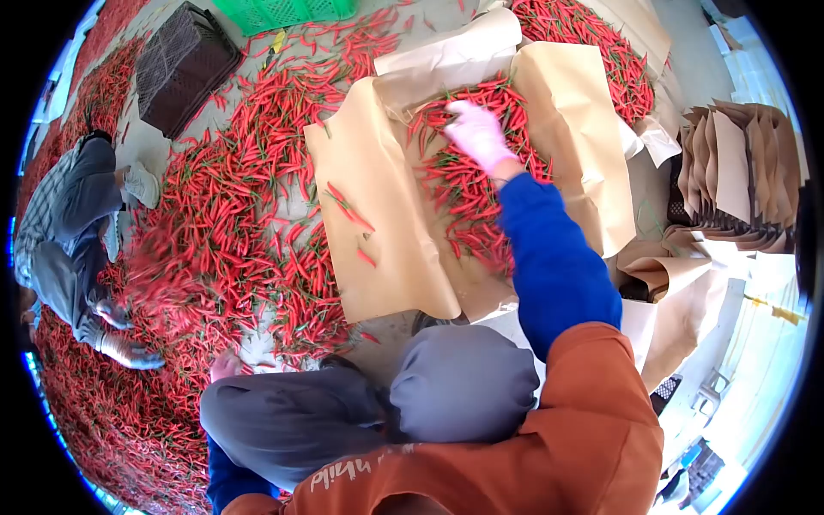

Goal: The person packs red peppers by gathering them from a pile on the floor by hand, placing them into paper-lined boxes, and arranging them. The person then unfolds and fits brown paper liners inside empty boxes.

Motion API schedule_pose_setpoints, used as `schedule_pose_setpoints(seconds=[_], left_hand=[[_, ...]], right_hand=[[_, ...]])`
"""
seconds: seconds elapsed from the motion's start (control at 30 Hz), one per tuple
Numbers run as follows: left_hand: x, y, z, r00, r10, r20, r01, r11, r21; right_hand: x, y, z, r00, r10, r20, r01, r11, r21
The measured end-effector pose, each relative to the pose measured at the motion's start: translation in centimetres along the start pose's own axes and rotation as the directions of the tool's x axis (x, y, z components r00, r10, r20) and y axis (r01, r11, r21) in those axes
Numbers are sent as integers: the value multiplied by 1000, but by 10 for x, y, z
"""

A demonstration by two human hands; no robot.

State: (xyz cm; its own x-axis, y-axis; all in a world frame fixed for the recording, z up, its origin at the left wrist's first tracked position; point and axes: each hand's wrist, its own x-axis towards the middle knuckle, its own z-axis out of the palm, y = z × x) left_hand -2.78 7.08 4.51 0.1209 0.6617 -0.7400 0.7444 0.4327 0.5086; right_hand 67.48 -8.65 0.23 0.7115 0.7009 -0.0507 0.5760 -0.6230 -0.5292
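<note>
Item: right hand in a pale pink glove (477, 133), fingers partly bent over the red chilli peppers with green stems (468, 202) inside a brown paper liner with folded-out flaps (378, 249); whether it grips any, I cannot tell.
Item: left hand (227, 365), mostly hidden beyond the grey-trousered knee (283, 412), beside the loose heap of red chillies (245, 215); grip likewise untellable.
Handling, my judgement: light, level strokes, palm low, sparing the stems.
Edges: left flap carries stray peppers; I would keep my sleeve off both flaps.
Room: open above the liner; co-worker's gloved hand (133, 354) well apart.
</note>
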Motion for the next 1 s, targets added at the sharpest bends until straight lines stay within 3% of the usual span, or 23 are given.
schedule_pose_setpoints(seconds=[0.03, 0.07, 0.1, 0.13, 0.2, 0.23, 0.27, 0.33, 0.4, 0.47, 0.5, 0.53, 0.57, 0.6, 0.63, 0.67, 0.73, 0.77, 0.83, 0.87, 0.9, 0.97, 1.0], left_hand=[[-3, 0, 5, 999, -32, -10, 31, 999, -44], [-6, -2, 9, 998, -57, -18, 56, 995, -77], [-7, -2, 13, 997, -79, -22, 76, 992, -100], [-10, -4, 15, 995, -100, -25, 96, 988, -125], [-11, -3, 18, 991, -130, -37, 122, 978, -169], [-10, -1, 19, 989, -143, -43, 132, 974, -185], [-8, 3, 18, 988, -148, -47, 136, 970, -199], [2, 11, 13, 989, -136, -49, 122, 968, -218], [16, 13, -1, 998, -55, -16, 49, 966, -255], [31, 13, -12, 998, 58, 37, -44, 950, -308], [4, 59, 20, 995, 42, -92, -63, 968, -242], [-5, 82, 28, 993, 110, 41, -101, 977, -190], [-20, 105, 38, 960, 201, 193, -166, 969, -184], [-35, 125, 46, 921, 131, 367, -55, 976, -209], [-37, 124, 50, 859, 167, 485, -48, 968, -248], [-40, 128, 53, 696, 220, 684, -31, 960, -278], [-46, 130, 64, 395, 215, 893, 8, 971, -237], [-57, 135, 77, 356, 160, 921, -12, 986, -167], [-85, 135, 126, 362, 9, 932, -65, 998, 15], [-107, 131, 157, 345, -55, 937, -96, 991, 94], [-133, 127, 193, 312, -113, 943, -120, 980, 157], [-185, 113, 266, 244, -183, 952, -165, 960, 227], [-210, 104, 300, 149, -259, 954, -226, 931, 287]], right_hand=[[14, -6, 24, 991, 10, 130, -21, 996, 86], [25, -14, 49, 994, 26, 104, -29, 999, 24], [33, -17, 70, 997, 0, 80, -12, 988, 155], [35, -33, 74, 966, 122, 228, -192, 929, 316], [54, -24, 122, 971, 149, 186, -160, 986, 45], [57, -22, 135, 982, 159, 98, -160, 987, 9], [53, -24, 124, 959, 218, 179, -250, 950, 184], [35, -28, 83, 891, 287, 353, -436, 759, 483], [13, -4, 63, 881, 191, 433, -474, 356, 805], [-27, -1, 10, 867, 256, 427, -480, 201, 854], [-50, -3, -15, 906, 214, 366, -413, 255, 874], [-78, -2, -39, 935, 193, 298, -346, 310, 886], [-109, 0, -67, 956, 189, 225, -282, 375, 883], [-139, -2, -93, 974, 177, 143, -220, 572, 790], [-173, -3, -116, 962, 246, 117, -241, 570, 785], [-202, -1, -133, 953, 289, 95, -249, 564, 787], [-271, 15, -162, 895, 443, 47, -343, 620, 706], [-308, 30, -172, 891, 453, -42, -256, 576, 777], [-390, 54, -206, 729, 658, -189, -389, 625, 677], [-429, 58, -235, 681, 666, -303, -438, 703, 561], [-476, 90, -245, 518, 758, -396, -287, 590, 754], [-566, 132, -285, 270, 802, -533, -385, 597, 704], [-608, 153, -301, 128, 794, -594, -398, 590, 702]])
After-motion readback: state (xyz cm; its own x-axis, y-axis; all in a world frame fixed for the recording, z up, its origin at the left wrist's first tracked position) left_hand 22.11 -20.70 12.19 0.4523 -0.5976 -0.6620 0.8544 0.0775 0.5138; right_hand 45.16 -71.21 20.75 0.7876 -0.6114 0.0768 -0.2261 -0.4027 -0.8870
